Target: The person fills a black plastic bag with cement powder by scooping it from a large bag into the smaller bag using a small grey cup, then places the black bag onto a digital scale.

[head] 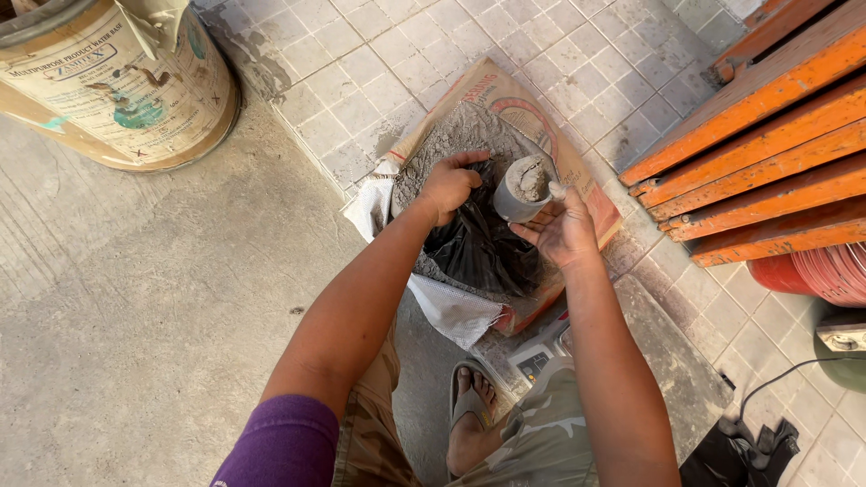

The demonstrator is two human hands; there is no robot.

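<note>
L hand (448, 186) grip closed on the crinkled rim of a black plastic bag (478, 248), which sits in an open paper cement sack (505, 99) lying on the tiled floor (361, 63). R hand (564, 230) w/ fingers curled round a small grey cup (521, 191), cylindrical, heaped w/ grey cement powder (456, 135), held just above the bag's mouth. Powder looks fine, matte; sack paper tan w/ white woven liner.

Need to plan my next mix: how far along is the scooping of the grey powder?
Done: the cement sack is torn open and the cup is heaped with grey powder. In hand: right hand holds the cup; left hand grips the black bag. Left: the cup's powder is not yet tipped out.
</note>
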